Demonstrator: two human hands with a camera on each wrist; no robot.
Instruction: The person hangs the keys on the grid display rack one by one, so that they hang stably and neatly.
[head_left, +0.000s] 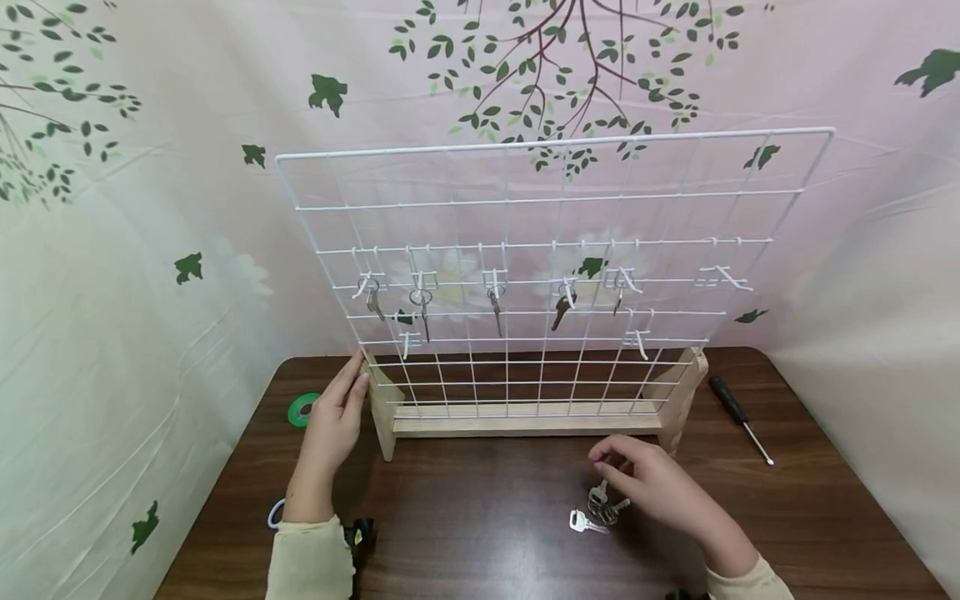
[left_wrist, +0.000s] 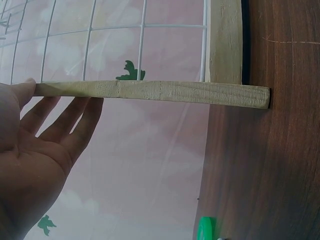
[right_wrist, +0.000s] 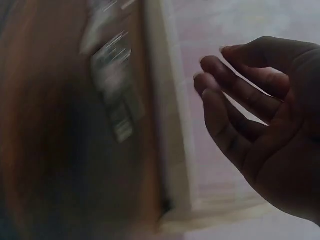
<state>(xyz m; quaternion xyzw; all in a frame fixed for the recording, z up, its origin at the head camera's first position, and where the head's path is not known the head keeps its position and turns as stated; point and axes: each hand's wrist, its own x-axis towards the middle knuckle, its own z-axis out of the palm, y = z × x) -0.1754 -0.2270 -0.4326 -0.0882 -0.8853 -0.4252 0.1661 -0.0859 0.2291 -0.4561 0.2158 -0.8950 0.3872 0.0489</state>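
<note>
My left hand (head_left: pixel 335 425) grips the left wooden side piece (head_left: pixel 382 408) of a white wire grid rack (head_left: pixel 517 363). The left wrist view has the thumb on one face of that wooden piece (left_wrist: pixel 150 91) and the fingers on the other. Over a small group of loose metal keys (head_left: pixel 587 522) on the table hovers my right hand (head_left: pixel 648 479), its fingers loosely bent. In the right wrist view nothing shows between those fingers, and the keys (right_wrist: pixel 114 80) are blurred below. Several keys (head_left: pixel 494 310) hang on white hooks across the grid.
White hooks without keys (head_left: pixel 723 277) hang at the grid's right and lower down. A black-handled screwdriver (head_left: pixel 731 402) lies on the brown table (head_left: pixel 480 492) at right. Green tape (head_left: pixel 302 409) lies at left. Behind the rack hangs a leaf-printed cloth (head_left: pixel 480 83).
</note>
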